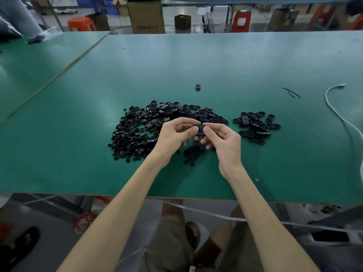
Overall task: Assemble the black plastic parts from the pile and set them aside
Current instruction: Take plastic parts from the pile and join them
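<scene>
Over the near edge of the big pile of small black plastic parts (137, 130), the left grip (172, 136) and right grip (224, 140) are both pinching one black oval plastic piece (200, 128), fingers curled, each thumb and fingertip holding one end. Right of that pile, a smaller heap of black oval shells (255, 126) is lying on the green surface (78, 114); beyond the pile, a lone black piece (197, 86) is sitting apart
</scene>
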